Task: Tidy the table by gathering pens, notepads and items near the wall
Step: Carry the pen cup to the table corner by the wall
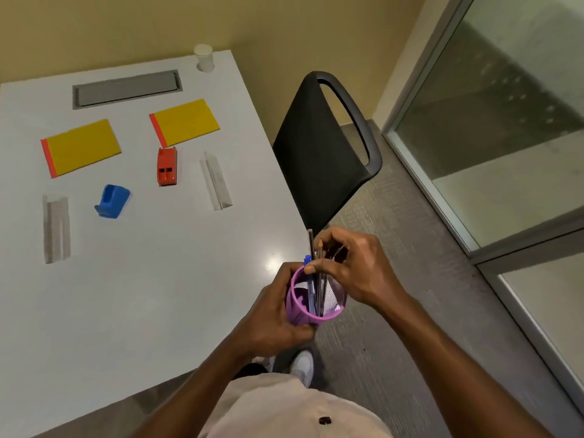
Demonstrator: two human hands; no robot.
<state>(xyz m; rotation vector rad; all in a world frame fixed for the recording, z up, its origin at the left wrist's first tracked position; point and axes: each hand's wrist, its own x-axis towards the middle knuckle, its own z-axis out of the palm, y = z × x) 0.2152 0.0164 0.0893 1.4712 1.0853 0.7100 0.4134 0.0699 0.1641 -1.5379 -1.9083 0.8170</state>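
Observation:
My left hand (273,314) grips a purple mesh pen cup (300,311) held off the white table's (158,295) right edge. My right hand (354,267) pinches a bundle of pens and pencils (316,270) that stand inside the cup, a blue pen among them. On the table lie two yellow notepads with orange spines, one at the left (80,147) and one further right (185,121). A red stapler-like item (167,165) and a blue one (112,201) sit below them. Two clear plastic holders lie flat, one left (56,229) and one right (216,181).
A white paper cup (204,57) stands at the table's far corner by the yellow wall. A grey cable hatch (126,88) is set into the tabletop. A black chair (328,147) stands right of the table. Glass partitions (505,121) line the right side.

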